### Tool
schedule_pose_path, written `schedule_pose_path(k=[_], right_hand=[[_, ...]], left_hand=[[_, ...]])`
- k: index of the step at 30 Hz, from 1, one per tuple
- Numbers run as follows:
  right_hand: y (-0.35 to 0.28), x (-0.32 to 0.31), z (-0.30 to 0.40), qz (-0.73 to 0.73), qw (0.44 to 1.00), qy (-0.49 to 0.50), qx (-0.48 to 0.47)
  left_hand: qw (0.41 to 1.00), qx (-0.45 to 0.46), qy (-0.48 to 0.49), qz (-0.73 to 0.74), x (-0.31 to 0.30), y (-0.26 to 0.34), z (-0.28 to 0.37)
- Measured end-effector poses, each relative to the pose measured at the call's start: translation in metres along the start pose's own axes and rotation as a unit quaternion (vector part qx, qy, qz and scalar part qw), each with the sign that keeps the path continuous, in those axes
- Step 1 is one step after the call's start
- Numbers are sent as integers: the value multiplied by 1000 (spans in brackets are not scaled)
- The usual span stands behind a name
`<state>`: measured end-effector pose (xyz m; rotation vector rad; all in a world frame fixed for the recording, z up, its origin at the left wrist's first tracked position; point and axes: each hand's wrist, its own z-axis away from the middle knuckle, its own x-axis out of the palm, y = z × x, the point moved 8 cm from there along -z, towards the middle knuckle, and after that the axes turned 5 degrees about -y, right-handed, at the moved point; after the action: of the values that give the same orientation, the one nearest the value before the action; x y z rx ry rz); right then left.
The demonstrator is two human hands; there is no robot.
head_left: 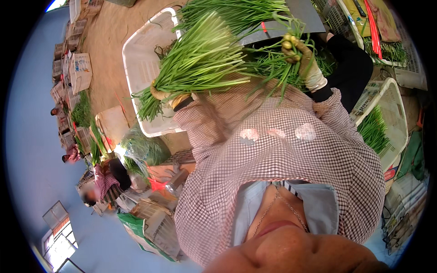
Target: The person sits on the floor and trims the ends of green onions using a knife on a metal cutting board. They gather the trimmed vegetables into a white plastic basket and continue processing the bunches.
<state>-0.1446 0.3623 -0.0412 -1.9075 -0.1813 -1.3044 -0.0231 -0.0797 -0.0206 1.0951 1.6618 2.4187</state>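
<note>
My left hand (160, 94), in a dirty glove, grips a thick bundle of garlic chives (205, 65) near its leafy end. The bundle lies slanting across the white plastic crate (127, 68) on my left, its pale stem ends fanned towards the right. My right hand (297, 54), gloved with yellow fingertips, is closed on a few loose chive blades (285, 80). Below it, a tangle of loose chives (273, 65) rests over my lap. Beyond both hands, more chives (235, 13) lie on a grey board (309, 17), with a small red strip (263, 27) at its near edge.
To my right stands a white crate (403, 112) with chives (372, 131) in it. Farther up, red strips (374, 30) and a knife (359, 8) lie on yellow cloth over another crate. At left are a plastic bag of greens (145, 146) and a seated person (107, 179).
</note>
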Motion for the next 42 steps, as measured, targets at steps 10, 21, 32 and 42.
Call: schedule_pose_path(k=[10,21,32,42], right_hand=[[71,116,-52,228,973,-28,25],[0,63,27,-60,998,14,-15],[66,111,-30,220,972,-40,77],[5,-18,43,77,989,110,69]], left_hand=[[946,-113,-156,262,1,-24,-38],[957,-62,-112,261,10,-10,-21],[894,-193,-256,313,22,-32,-32],[882,-160,-296,329,-2,-30,-52]])
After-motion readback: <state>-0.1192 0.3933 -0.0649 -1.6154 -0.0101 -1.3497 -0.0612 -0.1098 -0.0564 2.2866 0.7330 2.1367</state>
